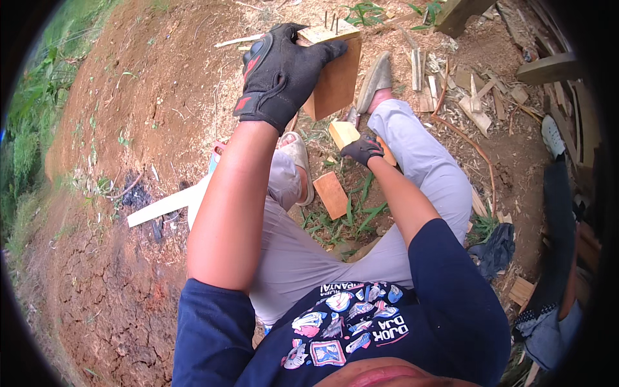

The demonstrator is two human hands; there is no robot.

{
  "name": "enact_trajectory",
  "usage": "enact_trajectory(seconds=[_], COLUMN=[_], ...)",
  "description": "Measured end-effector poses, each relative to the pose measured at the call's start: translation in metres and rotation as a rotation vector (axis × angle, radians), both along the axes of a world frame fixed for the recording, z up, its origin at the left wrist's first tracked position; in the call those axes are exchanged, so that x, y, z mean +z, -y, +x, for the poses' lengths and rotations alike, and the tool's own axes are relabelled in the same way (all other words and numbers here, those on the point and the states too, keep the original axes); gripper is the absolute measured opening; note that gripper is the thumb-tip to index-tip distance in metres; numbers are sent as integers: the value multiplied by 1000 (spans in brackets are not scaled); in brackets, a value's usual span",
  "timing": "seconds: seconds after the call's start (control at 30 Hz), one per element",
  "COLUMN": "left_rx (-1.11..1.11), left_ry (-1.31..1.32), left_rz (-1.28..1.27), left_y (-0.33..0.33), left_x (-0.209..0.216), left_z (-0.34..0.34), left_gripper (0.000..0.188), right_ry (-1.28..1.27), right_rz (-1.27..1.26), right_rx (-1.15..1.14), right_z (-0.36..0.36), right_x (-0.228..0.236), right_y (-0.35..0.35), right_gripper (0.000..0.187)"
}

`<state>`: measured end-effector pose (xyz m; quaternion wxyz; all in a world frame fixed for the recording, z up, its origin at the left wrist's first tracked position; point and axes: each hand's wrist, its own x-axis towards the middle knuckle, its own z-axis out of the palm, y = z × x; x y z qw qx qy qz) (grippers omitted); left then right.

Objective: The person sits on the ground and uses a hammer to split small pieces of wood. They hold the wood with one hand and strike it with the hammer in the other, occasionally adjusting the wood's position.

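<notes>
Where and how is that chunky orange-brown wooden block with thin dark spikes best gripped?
Probably hold the chunky orange-brown wooden block by its flat sides, coming from the left, as the black-gloved left hand does. Those sides look broad and straight enough to clamp, whereas thin dark spikes jut from its pale face, best kept clear of fingers.

Smooth wooden block (336, 84), matt cloth glove (278, 80), rough soil (97, 277)

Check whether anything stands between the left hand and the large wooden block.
Only the black glove lies between the left hand and the large wooden block; nothing else visible stands in the way.
</notes>
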<state>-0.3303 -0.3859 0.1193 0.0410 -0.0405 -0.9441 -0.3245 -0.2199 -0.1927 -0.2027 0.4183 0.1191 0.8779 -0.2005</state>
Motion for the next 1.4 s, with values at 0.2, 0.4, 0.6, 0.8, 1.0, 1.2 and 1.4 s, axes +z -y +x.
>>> enact_trajectory(seconds=[0.2,0.4,0.6,0.8,1.0,1.2,1.4], left_rx=[-105,-409,-777,-903,-965,-1010,-1130], left_ry=[105,165,78,70,407,491,545], left_rz=[156,340,269,465,564,546,620], left_y=[-34,-81,-142,-199,-238,-262,-284], left_x=[32,7,37,6,-5,-3,-9], left_z=[5,9,68,100,125,146,162], left_gripper=[80,63,58,59,60,59,59], right_ry=[-432,-792,-941,-717,-688,-275,-346], right_rz=[-24,147,546,630,915,679,725], right_rx=[-312,-480,-575,-773,-747,-684,-578], right_z=[12,115,318,435,455,451,485], right_x=[146,295,354,312,266,309,306], right_y=[-87,-210,-259,-260,-246,-255,-258], right_gripper=[98,91,86,79,88,136,128])
